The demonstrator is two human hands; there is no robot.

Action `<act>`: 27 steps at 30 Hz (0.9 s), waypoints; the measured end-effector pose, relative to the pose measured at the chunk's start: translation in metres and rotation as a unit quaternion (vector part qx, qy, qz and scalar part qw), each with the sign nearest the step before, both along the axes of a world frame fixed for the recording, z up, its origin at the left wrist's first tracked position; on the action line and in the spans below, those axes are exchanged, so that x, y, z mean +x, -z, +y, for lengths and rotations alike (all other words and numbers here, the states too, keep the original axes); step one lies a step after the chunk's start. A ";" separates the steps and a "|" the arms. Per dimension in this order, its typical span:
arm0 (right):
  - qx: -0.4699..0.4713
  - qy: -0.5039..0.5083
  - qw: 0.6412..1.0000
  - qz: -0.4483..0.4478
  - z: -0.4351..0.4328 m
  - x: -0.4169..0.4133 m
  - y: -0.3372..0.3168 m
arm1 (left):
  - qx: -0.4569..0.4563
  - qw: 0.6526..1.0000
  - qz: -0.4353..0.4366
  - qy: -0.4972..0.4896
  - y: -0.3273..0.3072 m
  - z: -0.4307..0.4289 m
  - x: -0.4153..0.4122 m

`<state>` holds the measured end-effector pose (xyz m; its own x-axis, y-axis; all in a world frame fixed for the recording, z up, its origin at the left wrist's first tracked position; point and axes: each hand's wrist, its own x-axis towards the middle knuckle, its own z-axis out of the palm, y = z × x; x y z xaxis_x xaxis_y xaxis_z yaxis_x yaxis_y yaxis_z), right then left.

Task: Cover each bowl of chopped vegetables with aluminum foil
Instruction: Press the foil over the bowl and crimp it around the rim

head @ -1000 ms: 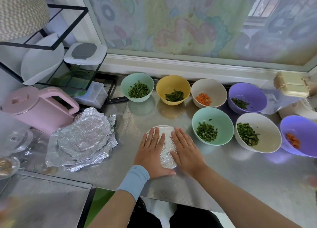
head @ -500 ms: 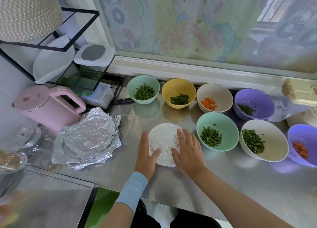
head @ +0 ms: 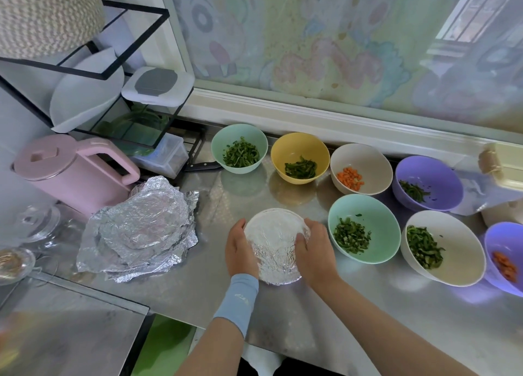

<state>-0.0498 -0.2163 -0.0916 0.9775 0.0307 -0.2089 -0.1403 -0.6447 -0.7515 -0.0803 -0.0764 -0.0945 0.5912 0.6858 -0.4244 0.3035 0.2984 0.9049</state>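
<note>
A foil-covered bowl [head: 273, 244] stands on the steel counter in front of me. My left hand [head: 240, 248] cups its left side and my right hand [head: 314, 251] cups its right side, fingers curled over the foil at the rim. A stack of crumpled foil sheets [head: 141, 231] lies to the left. Several uncovered bowls of chopped vegetables stand behind and to the right: a mint bowl [head: 239, 147], a yellow bowl [head: 300, 157], a beige bowl with carrot [head: 360, 167], a purple bowl [head: 428, 183], a larger mint bowl [head: 363, 227] and a white bowl [head: 443, 247].
A pink kettle [head: 70, 171] stands at the left beside a black wire rack [head: 93, 72] holding plates and containers. A purple bowl with carrot [head: 506, 254] sits at the right edge. A knife handle [head: 202, 166] lies by the rack. A cream box [head: 502, 163] is at far right.
Both hands slid from lying flat on top of the foil outward to the bowl's sides, now pressing the foil down round the rim.
</note>
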 end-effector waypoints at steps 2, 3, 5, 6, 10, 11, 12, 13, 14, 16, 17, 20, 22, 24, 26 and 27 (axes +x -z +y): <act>0.013 -0.001 1.000 0.024 0.001 0.016 -0.005 | -0.066 0.996 -0.017 -0.056 -0.001 -0.010 -0.006; 0.027 -0.013 0.999 0.041 0.001 0.022 -0.006 | -0.093 0.993 -0.027 -0.068 -0.001 -0.015 -0.008; 0.041 -0.035 0.997 0.063 0.003 0.029 -0.006 | -0.121 0.989 -0.031 -0.074 0.002 -0.020 -0.007; 0.047 -0.029 0.996 0.068 0.003 0.029 -0.004 | -0.125 0.989 -0.023 -0.074 0.003 -0.019 -0.003; 0.093 0.041 0.992 0.069 0.005 0.017 0.003 | -0.122 0.992 0.015 -0.013 0.008 0.001 0.017; 0.097 0.049 0.992 0.066 0.006 0.014 0.005 | -0.120 0.993 0.021 0.011 0.007 0.005 0.020; 0.096 0.052 0.992 0.066 0.006 0.011 0.006 | -0.119 0.992 0.025 0.029 0.006 0.009 0.023; 0.092 0.051 0.992 0.067 0.006 0.010 0.005 | -0.112 0.993 0.024 0.039 0.005 0.012 0.024; 0.082 0.044 0.993 0.068 0.006 0.009 0.004 | -0.097 0.994 0.018 0.039 0.004 0.014 0.025; 0.038 0.017 0.998 0.048 0.006 0.013 0.000 | -0.052 0.999 0.008 -0.003 0.001 0.011 0.019; 0.003 -0.003 1.000 0.026 0.005 0.017 -0.001 | -0.030 0.999 0.015 -0.036 0.003 0.008 0.013; -0.056 -0.088 0.994 -0.022 0.008 0.033 -0.009 | -0.043 0.994 0.022 -0.101 0.009 -0.015 -0.010; -0.044 -0.143 0.989 -0.008 0.013 0.044 -0.010 | -0.092 0.991 -0.023 -0.095 0.010 -0.030 -0.016; -0.039 -0.157 0.987 0.017 0.016 0.048 -0.008 | -0.123 0.988 -0.042 -0.085 0.006 -0.030 -0.009; -0.036 -0.120 0.992 0.033 0.016 0.045 -0.004 | -0.138 0.987 -0.034 -0.071 0.001 -0.019 0.004; -0.028 -0.094 0.994 0.041 0.015 0.041 -0.003 | -0.144 0.988 -0.021 -0.056 -0.002 -0.011 0.011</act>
<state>-0.0085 -0.2012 -0.0882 0.9351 0.1976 -0.2942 -0.0727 -0.7054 -0.7050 -0.0691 -0.0872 -0.0928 0.5397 0.6023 -0.5881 0.2184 0.5746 0.7888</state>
